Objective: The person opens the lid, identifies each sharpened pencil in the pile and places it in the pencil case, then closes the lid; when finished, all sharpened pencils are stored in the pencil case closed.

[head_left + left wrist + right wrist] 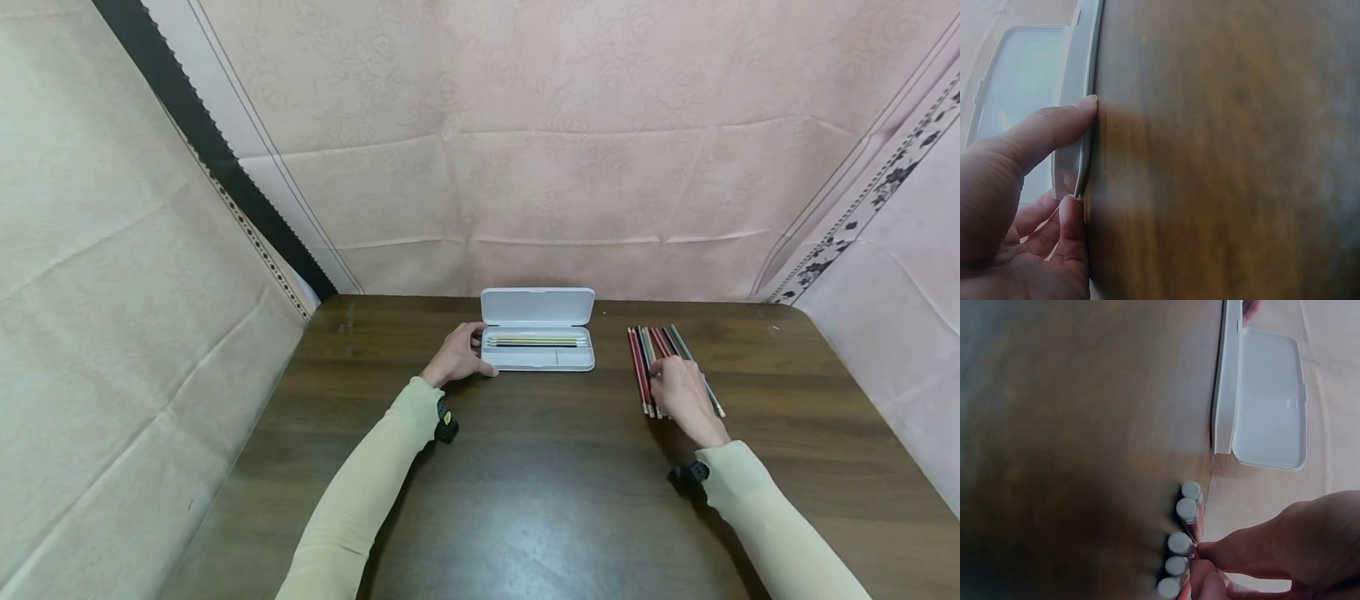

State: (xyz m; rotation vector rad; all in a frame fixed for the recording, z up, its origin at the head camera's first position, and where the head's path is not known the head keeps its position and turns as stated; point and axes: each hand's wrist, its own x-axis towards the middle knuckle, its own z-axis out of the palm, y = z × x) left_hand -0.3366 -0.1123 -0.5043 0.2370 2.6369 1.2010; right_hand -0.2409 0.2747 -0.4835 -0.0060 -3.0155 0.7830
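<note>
A white plastic pencil case (521, 359) lies on the table with its lid (537, 307) raised at the back. Several pencils (536, 341) rest in its rear compartment. At the case's left end my left hand (457, 353) holds it, thumb (1060, 128) on the front wall and fingers curled round the corner. To the right of the case, my right hand (678, 390) is over a row of loose pencils (640, 367), red and dark ones among them. Thumb and fingertips pinch one pencil near its white-tipped end (1180, 543) in the right wrist view; the palm hides part of the row.
The brown wooden table (517, 475) extends in front of the case and between the forearms. Behind it hangs a pale patterned cloth (555, 192), with more cloth at both sides. Each wrist wears a black device (446, 422).
</note>
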